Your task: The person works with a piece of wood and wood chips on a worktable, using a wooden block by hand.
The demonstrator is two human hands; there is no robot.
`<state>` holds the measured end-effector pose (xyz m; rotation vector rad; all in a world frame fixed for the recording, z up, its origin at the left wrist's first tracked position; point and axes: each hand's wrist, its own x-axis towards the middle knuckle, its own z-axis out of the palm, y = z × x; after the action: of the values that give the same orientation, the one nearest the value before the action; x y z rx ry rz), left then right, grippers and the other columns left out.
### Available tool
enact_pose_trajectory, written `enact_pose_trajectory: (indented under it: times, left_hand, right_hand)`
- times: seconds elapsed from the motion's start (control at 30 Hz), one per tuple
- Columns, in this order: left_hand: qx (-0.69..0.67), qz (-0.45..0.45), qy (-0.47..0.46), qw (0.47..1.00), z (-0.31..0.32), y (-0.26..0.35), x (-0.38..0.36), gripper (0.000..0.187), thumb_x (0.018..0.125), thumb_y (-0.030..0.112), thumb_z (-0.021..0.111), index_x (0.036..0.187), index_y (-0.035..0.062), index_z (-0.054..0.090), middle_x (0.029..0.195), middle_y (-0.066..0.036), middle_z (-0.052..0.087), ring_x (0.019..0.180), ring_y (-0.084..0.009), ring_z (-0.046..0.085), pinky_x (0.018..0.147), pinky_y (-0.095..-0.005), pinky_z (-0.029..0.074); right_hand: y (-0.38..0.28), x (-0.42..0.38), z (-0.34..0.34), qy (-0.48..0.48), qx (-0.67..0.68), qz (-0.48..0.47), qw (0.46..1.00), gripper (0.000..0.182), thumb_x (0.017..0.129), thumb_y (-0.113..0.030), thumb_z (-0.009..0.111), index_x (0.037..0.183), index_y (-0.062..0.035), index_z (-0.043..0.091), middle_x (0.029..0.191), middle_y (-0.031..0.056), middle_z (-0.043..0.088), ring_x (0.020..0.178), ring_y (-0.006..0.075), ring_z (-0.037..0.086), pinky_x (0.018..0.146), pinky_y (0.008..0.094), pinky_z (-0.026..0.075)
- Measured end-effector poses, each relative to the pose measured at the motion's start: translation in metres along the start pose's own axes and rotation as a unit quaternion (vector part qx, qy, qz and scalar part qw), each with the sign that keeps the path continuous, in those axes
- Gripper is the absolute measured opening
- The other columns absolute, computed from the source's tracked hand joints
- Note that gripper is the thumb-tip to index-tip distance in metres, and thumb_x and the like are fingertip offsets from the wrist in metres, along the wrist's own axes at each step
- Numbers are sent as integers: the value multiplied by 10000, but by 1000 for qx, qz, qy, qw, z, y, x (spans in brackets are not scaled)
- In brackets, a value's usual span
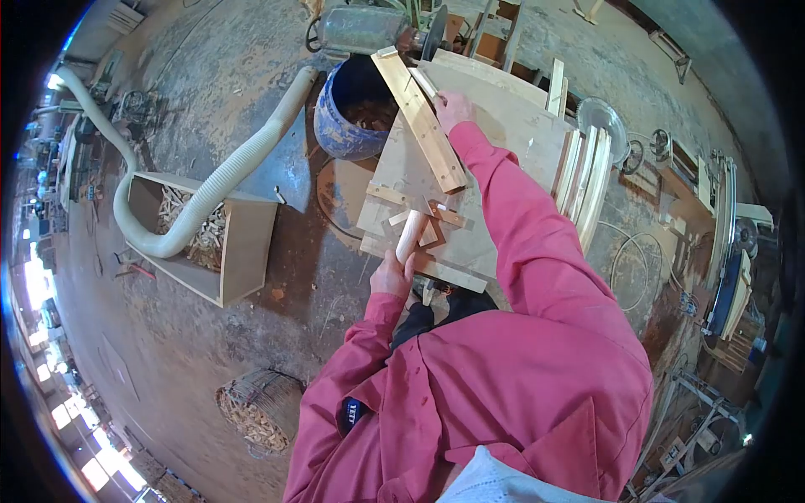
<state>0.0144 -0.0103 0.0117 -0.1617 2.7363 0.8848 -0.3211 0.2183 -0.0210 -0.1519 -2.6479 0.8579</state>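
My left hand (392, 275) is closed around the near end of a short pale wooden piece (410, 236) at the front edge of the work table (511, 134). The far end of that piece rests by some small wood offcuts (429, 232) and a crosswise wooden strip (387, 194). Farther up the table, my right hand (454, 109) pinches the end of a narrow wooden strip (424, 82). This strip lies beside a long thick board (422, 121) with dark spots along it. My right fingertips are partly hidden by the hand.
A blue barrel (331, 126) with scraps stands left of the table, below a motor (360, 30). Long wooden strips (584, 172) line the table's right side. On the left, a ribbed hose (251, 159) crosses a box (248, 251) of offcuts. A wire basket (262, 402) sits behind.
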Motion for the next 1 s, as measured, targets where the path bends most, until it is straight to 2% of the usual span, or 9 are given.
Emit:
enact_pose_trajectory:
  times: [0.1,0.17,0.27,0.6,0.8,1.0]
  left_hand:
    - [5,-6,-15,1000,-3,-5,-7,426,960,436,626,956,34,485,751,-237,658,722,-465,658,615,-550,510]
    - [-1,-11,-27,1000,-3,-7,-11,435,958,443,627,957,34,481,750,-238,658,722,-462,660,608,-545,508]
    - [3,-14,-22,1000,-3,-8,-12,436,959,448,624,961,37,479,746,-236,659,716,-464,659,607,-548,507]
    - [10,-17,-20,1000,2,9,11,452,965,475,614,927,40,495,736,-213,662,696,-441,667,612,-525,520]
    - [28,-14,-13,999,7,33,48,456,970,476,605,941,38,483,740,-215,666,702,-442,670,614,-531,522]
    - [30,-13,-4,999,13,52,77,445,972,463,606,945,37,481,713,-210,661,697,-447,668,628,-542,524]
  right_hand:
    - [-11,-1,8,-24,37,23,999,223,878,-255,650,974,-95,772,928,162,733,889,356,693,812,437,547]
    - [-14,9,14,-102,105,104,984,257,876,-341,679,997,-141,786,924,133,751,871,327,715,835,427,545]
    - [-21,31,14,-146,77,147,975,254,870,-364,693,988,-165,798,944,128,753,902,309,720,859,405,545]
    - [-6,67,28,-133,70,142,978,234,852,-362,724,958,-171,807,943,123,757,899,301,721,875,404,546]
    - [11,109,34,-118,73,137,981,239,846,-367,733,951,-165,807,925,123,758,877,294,724,852,396,549]
    - [30,144,38,-106,50,97,988,248,837,-373,734,935,-157,806,925,118,758,876,297,725,847,403,550]
